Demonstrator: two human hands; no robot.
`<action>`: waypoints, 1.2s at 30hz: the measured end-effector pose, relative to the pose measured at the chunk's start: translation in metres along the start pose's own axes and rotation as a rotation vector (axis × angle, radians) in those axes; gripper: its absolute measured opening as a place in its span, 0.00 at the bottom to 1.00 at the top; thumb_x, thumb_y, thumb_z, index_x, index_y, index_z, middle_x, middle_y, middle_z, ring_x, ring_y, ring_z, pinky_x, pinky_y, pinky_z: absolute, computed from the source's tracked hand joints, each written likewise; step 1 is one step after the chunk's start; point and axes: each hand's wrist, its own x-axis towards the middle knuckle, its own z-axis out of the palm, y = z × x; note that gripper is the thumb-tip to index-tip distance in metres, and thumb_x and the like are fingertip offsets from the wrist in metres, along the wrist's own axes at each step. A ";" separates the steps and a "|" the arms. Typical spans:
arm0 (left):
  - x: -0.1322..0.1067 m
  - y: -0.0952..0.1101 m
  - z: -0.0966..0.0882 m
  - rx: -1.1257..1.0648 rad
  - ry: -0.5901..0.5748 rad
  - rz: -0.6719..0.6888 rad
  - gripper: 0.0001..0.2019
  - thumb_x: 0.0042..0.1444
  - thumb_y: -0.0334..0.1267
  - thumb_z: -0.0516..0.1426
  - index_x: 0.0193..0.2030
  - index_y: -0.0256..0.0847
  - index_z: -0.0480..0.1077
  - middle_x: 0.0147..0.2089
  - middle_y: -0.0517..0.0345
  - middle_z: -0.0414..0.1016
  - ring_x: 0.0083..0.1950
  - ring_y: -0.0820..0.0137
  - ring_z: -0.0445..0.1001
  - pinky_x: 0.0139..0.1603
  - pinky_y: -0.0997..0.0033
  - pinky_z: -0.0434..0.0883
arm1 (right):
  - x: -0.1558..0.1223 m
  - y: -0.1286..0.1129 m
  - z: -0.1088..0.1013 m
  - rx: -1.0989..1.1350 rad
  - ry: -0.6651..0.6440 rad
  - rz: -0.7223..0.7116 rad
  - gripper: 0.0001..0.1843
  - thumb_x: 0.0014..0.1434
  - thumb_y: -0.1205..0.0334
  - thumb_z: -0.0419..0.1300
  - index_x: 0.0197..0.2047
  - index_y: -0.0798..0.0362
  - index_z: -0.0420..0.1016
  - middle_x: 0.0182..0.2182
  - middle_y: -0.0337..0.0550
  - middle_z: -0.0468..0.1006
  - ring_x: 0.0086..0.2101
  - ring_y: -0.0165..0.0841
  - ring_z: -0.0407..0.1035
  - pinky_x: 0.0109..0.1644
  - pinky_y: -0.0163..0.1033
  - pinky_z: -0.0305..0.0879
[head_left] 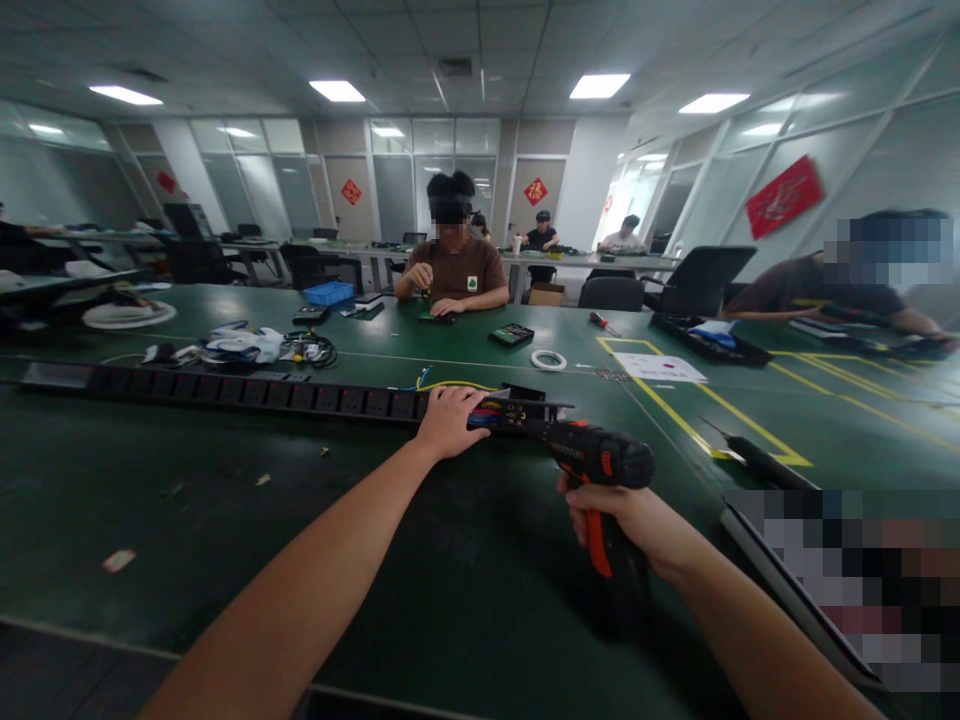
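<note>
A long black power strip (315,400) with a row of sockets lies across the green table. My left hand (448,422) is closed over its right part, beside an opening where coloured wires (489,411) show. In my right hand (611,505) is a black and orange cordless drill (596,455), gripped by its handle. The drill's nose points left at the strip's right end, and whether its tip touches anything there is hidden. A yellow and a blue wire (450,383) stick up behind the strip.
Behind the strip lie bagged parts and cables (247,343), a white tape roll (548,360) and a circuit board (512,334). To the right are a black tool with a thin tip (757,455), a paper sheet (656,367) and a black tray (709,340). Co-workers sit opposite and at right.
</note>
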 end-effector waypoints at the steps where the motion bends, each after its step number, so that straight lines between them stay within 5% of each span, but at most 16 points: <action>1: 0.000 0.000 0.000 -0.001 0.000 -0.001 0.32 0.55 0.54 0.65 0.64 0.48 0.67 0.62 0.52 0.72 0.63 0.53 0.67 0.67 0.47 0.55 | 0.000 0.000 -0.001 0.009 -0.001 0.000 0.13 0.48 0.58 0.67 0.37 0.54 0.75 0.20 0.36 0.75 0.23 0.34 0.70 0.31 0.39 0.67; 36: 0.000 0.004 -0.005 -0.026 -0.041 -0.028 0.32 0.55 0.54 0.64 0.65 0.51 0.66 0.63 0.53 0.71 0.65 0.53 0.65 0.68 0.48 0.54 | 0.001 0.005 -0.005 0.008 -0.020 -0.036 0.08 0.50 0.60 0.65 0.34 0.53 0.73 0.20 0.36 0.74 0.23 0.33 0.70 0.30 0.38 0.66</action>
